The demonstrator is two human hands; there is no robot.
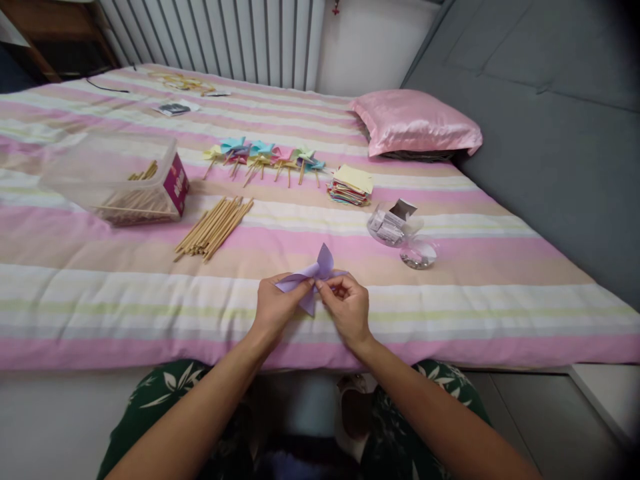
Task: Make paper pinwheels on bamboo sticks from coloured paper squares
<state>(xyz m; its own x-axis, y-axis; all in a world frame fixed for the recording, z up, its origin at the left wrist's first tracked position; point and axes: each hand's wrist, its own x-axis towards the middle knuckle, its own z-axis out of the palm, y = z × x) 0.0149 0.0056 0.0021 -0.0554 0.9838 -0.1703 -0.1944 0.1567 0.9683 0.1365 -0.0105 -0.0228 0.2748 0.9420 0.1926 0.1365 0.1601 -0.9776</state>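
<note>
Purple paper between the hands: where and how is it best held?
I'd pinch the purple paper lightly near its middle, coming from both sides, as the left hand and right hand do: its pointed blades spread outward from there and look thin enough to bend.

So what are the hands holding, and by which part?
A purple paper pinwheel, pinched near its centre by the left hand and right hand.

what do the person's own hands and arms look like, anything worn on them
The left hand and right hand are bare, with no gloves. No sleeves show on the forearms, and no watch or bracelet shows at either wrist. Any small ring is too fine to tell. Below, the clothing over the legs is dark green with a pale leaf print.
</note>
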